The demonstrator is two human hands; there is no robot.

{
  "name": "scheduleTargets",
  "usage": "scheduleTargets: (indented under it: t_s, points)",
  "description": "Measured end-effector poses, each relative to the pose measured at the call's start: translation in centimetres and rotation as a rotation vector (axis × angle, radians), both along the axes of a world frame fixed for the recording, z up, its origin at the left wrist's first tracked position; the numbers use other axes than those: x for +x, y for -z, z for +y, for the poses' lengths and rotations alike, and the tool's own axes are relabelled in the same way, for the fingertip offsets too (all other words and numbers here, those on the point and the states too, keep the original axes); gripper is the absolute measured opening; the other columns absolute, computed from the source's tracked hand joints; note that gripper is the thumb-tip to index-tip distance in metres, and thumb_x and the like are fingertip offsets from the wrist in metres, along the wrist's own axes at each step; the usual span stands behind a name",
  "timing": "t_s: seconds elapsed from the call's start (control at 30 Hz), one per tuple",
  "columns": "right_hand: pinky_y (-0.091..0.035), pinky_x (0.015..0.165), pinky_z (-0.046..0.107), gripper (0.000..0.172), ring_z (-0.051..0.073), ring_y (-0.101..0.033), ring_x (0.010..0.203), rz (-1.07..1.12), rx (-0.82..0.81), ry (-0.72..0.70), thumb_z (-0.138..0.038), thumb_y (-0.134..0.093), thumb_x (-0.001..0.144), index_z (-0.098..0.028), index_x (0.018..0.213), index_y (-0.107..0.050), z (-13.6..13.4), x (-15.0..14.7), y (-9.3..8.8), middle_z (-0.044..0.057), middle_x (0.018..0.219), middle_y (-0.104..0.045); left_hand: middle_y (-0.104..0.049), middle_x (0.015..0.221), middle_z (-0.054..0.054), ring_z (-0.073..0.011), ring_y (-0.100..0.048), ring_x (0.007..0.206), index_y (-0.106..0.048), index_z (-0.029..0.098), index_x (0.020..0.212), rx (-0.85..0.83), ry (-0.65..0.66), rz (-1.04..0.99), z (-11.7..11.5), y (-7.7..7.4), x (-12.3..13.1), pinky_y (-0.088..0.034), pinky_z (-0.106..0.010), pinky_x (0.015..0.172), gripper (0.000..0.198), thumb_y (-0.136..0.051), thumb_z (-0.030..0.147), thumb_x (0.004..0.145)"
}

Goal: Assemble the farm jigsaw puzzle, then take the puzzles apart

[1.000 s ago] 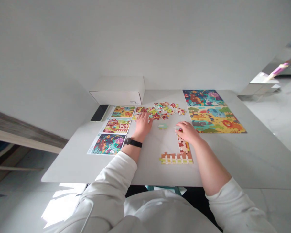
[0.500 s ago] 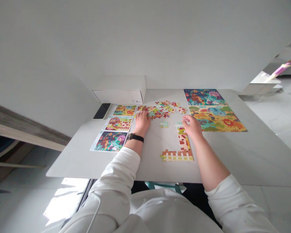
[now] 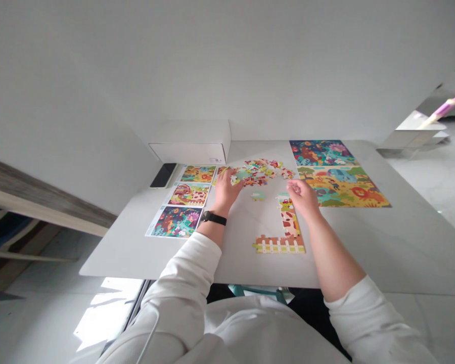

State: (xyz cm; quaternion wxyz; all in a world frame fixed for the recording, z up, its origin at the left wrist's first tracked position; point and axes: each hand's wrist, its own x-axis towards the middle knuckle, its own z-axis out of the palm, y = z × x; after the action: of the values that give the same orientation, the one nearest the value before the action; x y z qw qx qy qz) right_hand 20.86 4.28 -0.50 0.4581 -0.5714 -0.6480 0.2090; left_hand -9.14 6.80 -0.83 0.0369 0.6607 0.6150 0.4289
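My left hand [image 3: 227, 189] rests at the left end of a heap of loose jigsaw pieces [image 3: 256, 177], its thumb spread away from the fingers. Beside the top of the partly joined puzzle [image 3: 289, 222], my right hand [image 3: 304, 197] has its fingertips curled together; whatever they may hold is hidden. The joined part forms an L, with a white fence along the bottom and brown-patched cow shapes up the right side. A single pale green puzzle piece [image 3: 257, 196] lies between the heap and the L.
A picture sheet with three scenes [image 3: 180, 202] lies left of my left hand, next to a phone [image 3: 163, 175]. Behind them a white box [image 3: 189, 146] stands against the wall. Two finished-looking animal pictures [image 3: 341, 184] cover the table's [image 3: 364, 242] back right.
My left hand has lifted slightly and its thumb has spread out to the right. The right hand stays by the L's top, fingers still curled. The whole view has shifted a little.
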Motion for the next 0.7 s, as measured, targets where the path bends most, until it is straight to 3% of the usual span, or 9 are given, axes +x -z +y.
scheduleTargets:
  t_s: [0.23,0.4,0.53,0.7]
  points:
    - [-0.061,0.080,0.037,0.046,0.023,-0.074,0.089,0.273,-0.217,-0.251,-0.066,-0.066,0.089,-0.027,0.113,-0.071,-1.1,-2.5,-0.4,0.005,0.105,-0.078,-0.070,0.124,-0.011,-0.0273,-0.067,0.121,-0.062,0.023,0.121,0.106,0.254,-0.143,-4.7,-2.5,4.7,-0.054,-0.044,0.109,0.038,-0.081,0.029,0.089]
    - [-0.055,0.068,0.030,0.048,0.020,-0.070,0.077,0.331,-0.289,-0.397,-0.074,-0.063,0.091,-0.026,0.095,-0.066,-2.2,-3.6,-1.3,0.003,0.086,-0.074,-0.065,0.127,-0.011,-0.0230,-0.068,0.112,-0.062,0.024,0.122,0.049,0.342,-0.419,-7.4,-2.1,7.6,-0.060,-0.038,0.096,0.039,-0.081,0.032,0.089]
    - [-0.053,0.070,0.030,0.047,0.020,-0.066,0.073,0.291,-0.254,-0.359,-0.073,-0.062,0.091,-0.026,0.088,-0.064,-2.0,-3.4,-1.2,0.000,0.075,-0.070,-0.066,0.127,-0.010,-0.0168,-0.072,0.096,-0.060,0.024,0.125,-0.067,0.382,-0.667,-7.3,-1.3,8.3,-0.060,-0.033,0.090,0.047,-0.085,0.034,0.086]
    - [-0.049,0.067,0.030,0.044,0.019,-0.063,0.069,0.201,-0.231,-0.338,-0.069,-0.061,0.094,-0.026,0.085,-0.063,-1.7,-2.9,-0.8,-0.001,0.074,-0.069,-0.069,0.091,-0.002,-0.0128,-0.068,0.078,-0.064,0.020,0.103,-0.262,0.384,-0.923,-6.1,-0.8,7.7,-0.057,-0.028,0.078,0.045,-0.088,0.052,0.082]
